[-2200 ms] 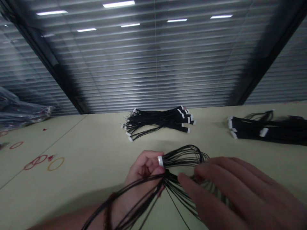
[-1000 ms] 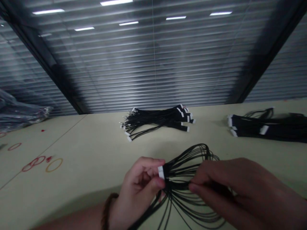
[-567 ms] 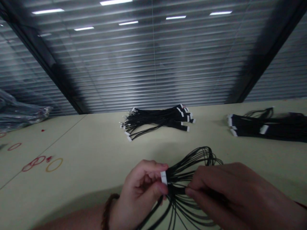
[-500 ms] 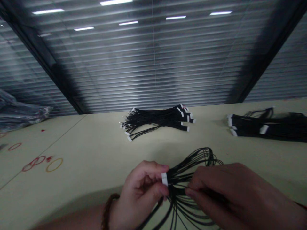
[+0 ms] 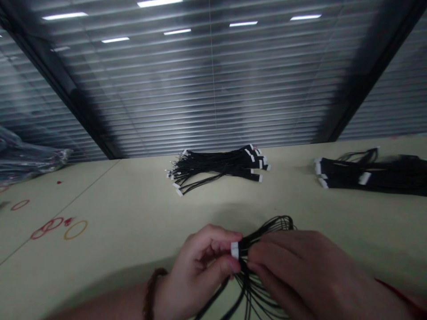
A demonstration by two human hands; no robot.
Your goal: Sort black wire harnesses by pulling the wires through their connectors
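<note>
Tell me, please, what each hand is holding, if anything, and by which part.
The left hand holds a bunch of black wires by its white plug. The right hand is at the wires beside the plug; its grip is hidden.

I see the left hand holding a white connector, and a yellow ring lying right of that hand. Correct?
The side is wrong: in the head view, the yellow ring lies left of the left hand, which holds a white connector.
</note>
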